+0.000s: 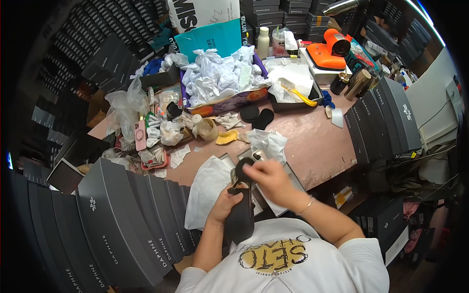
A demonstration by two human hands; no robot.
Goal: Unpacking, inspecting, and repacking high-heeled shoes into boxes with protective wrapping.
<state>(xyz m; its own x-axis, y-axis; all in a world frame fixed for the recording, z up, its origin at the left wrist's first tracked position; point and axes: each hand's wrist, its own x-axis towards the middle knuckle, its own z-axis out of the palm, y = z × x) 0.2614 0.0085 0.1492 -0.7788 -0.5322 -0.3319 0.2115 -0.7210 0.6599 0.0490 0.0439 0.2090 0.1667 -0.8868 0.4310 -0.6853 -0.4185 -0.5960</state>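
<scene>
Your left hand [223,204] grips black shoe [240,215] upright, steadying it; right hand [267,177] pinches its top, above open box [288,171].

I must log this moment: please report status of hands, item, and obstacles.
Left hand grips black shoe from below. Right hand at its top, on a dark pad. Open box and white bag close underneath.

My hands held a matt black shoe [240,215] with a shiny metal buckle [238,184], over a smooth white plastic bag [207,188], crumpled white paper [215,75], matt grey cardboard boxes [122,219] and a worn pinkish table [312,141].
</scene>
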